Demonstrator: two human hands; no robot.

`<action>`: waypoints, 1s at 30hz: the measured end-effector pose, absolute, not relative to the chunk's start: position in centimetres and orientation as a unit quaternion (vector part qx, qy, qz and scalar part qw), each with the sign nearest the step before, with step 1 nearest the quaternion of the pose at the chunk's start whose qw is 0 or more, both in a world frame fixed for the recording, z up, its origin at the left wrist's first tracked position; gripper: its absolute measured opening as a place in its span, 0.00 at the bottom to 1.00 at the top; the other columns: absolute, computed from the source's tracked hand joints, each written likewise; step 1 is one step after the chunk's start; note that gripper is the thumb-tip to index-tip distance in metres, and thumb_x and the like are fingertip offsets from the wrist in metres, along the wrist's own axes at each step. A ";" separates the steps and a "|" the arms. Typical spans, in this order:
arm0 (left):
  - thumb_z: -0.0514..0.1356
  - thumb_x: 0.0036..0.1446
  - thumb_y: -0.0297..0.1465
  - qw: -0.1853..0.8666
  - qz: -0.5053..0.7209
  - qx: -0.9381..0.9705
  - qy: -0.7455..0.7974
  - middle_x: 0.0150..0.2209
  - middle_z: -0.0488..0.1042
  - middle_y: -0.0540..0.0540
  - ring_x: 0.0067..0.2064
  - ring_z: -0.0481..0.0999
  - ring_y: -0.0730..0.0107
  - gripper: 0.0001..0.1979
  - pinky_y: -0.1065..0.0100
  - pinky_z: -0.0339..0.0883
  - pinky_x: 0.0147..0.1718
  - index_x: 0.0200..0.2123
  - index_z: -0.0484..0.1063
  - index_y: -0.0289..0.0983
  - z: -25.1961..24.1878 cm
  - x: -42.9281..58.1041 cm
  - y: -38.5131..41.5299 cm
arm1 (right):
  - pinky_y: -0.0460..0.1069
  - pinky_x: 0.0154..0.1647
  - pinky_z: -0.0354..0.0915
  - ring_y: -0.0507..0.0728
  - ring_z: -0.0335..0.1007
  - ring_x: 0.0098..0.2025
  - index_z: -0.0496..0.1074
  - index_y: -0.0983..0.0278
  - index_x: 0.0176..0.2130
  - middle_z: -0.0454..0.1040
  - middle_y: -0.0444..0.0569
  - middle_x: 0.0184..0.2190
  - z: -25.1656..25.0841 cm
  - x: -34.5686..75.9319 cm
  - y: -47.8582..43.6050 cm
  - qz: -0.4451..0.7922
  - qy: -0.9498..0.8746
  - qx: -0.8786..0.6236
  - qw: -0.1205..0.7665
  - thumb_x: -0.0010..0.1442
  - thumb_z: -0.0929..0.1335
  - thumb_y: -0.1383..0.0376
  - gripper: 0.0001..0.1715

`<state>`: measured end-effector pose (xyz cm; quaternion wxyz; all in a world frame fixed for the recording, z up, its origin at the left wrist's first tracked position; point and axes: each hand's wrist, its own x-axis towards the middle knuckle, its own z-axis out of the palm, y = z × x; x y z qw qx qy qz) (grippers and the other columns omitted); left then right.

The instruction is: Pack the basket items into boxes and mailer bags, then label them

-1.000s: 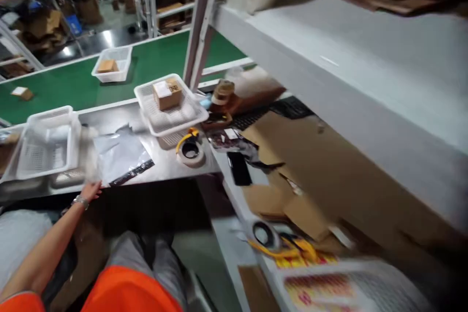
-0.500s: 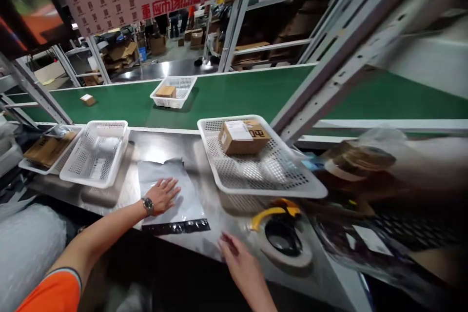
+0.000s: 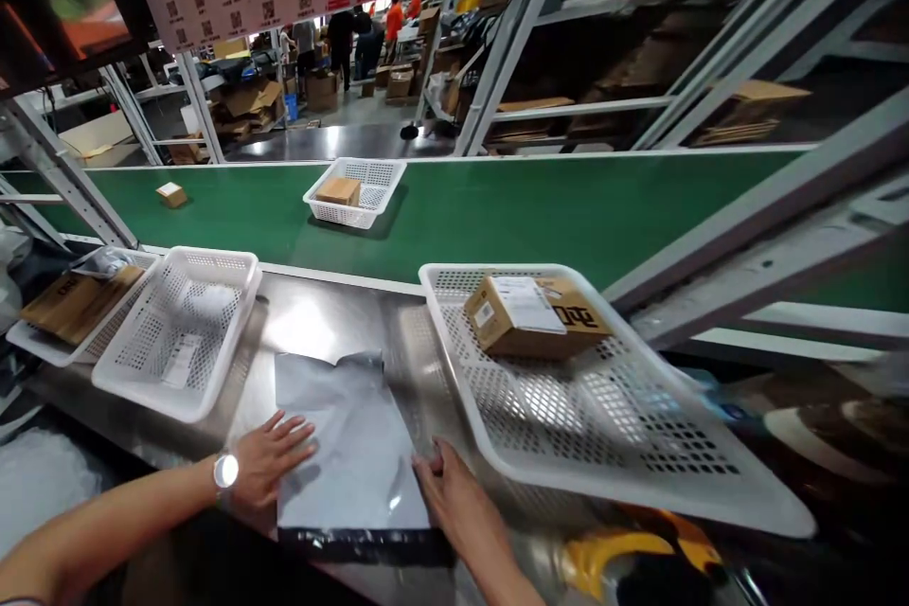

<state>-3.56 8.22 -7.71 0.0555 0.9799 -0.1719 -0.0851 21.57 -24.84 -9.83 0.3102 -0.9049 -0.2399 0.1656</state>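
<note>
We had both hands at a flat grey plastic bag on the shiny steel table.
Our left hand spread its fingers wide over the bag's left side; our right hand met the right edge, thumb and forefinger near each other, and we could not tell whether they pinched it. The bag lay at the table's front edge, left of a white perforated plastic basket carrying a brown cardboard box.
</note>
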 end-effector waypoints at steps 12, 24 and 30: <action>0.69 0.71 0.30 -0.005 -0.012 0.984 -0.176 0.80 0.70 0.38 0.80 0.70 0.45 0.36 0.41 0.58 0.82 0.79 0.68 0.50 -10.8 -6.8 9.5 | 0.59 0.57 0.84 0.65 0.89 0.51 0.80 0.59 0.69 0.89 0.58 0.50 -13.5 23.4 -26.1 0.190 -0.370 -0.813 0.408 0.73 0.61 0.54 0.34; 0.62 0.73 0.23 0.049 -0.052 0.989 -0.130 0.80 0.71 0.40 0.82 0.67 0.51 0.33 0.42 0.53 0.84 0.77 0.73 0.50 -9.2 -4.8 10.8 | 0.68 0.78 0.74 0.66 0.68 0.81 0.81 0.50 0.70 0.70 0.52 0.81 -11.9 24.7 -29.0 0.075 -0.540 -0.805 0.233 0.69 0.62 0.78 0.42; 0.58 0.71 0.20 0.080 -0.048 0.992 -0.084 0.79 0.71 0.39 0.82 0.65 0.49 0.35 0.39 0.55 0.83 0.77 0.74 0.46 -8.7 -6.2 12.7 | 0.67 0.78 0.74 0.63 0.67 0.82 0.79 0.52 0.71 0.71 0.52 0.80 -11.8 24.3 -28.6 0.057 -0.590 -0.774 0.222 0.77 0.63 0.74 0.34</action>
